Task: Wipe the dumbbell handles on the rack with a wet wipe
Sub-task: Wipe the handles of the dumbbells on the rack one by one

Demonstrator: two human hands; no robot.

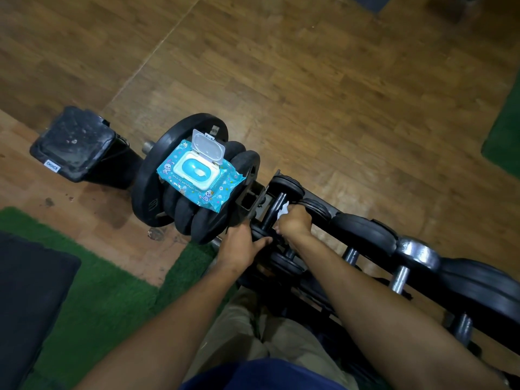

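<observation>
A small black dumbbell (277, 206) lies at the left end of the rack (318, 288), its dark handle running toward me. My right hand (294, 222) grips a white wet wipe (283, 210) wrapped against that handle. My left hand (242, 246) holds the near head of the same dumbbell, thumb along its rim. More dumbbells (405, 266) with black and steel heads line the rack to the right. A blue pack of wipes (197, 173) with its lid flipped up lies on stacked black weight plates (185, 212).
A black bin (76, 143) stands on the wooden floor to the left of the plates. Green turf (95, 299) and a dark mat (31, 294) lie at lower left. More turf sits at the right edge. My legs are below the rack.
</observation>
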